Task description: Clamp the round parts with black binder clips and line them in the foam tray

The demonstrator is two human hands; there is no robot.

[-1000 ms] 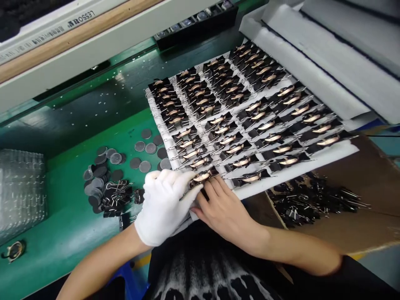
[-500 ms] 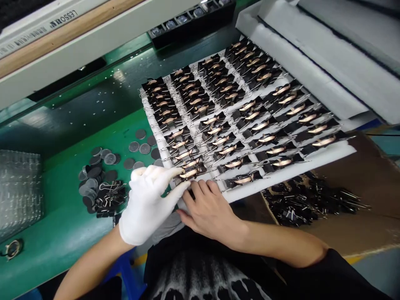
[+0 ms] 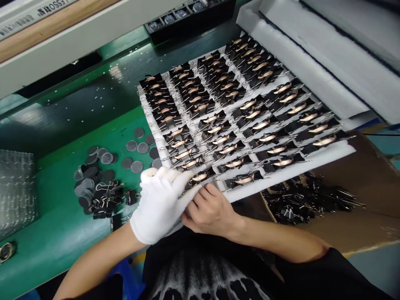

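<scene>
Left hand (image 3: 160, 203) pinches 1 clipped piece (image 3: 200, 178), shifted rightward; right hand (image 3: 215, 211) has curled, its grip hidden.

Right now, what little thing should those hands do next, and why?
Maybe gently settle the black clip in line on the white foam: the gloved left hand seems to be pinching its gold piece, the bare right hand is close by, and other clips sit in rows there.

Clip rows (image 3: 238, 146), obstacles ahead
</scene>
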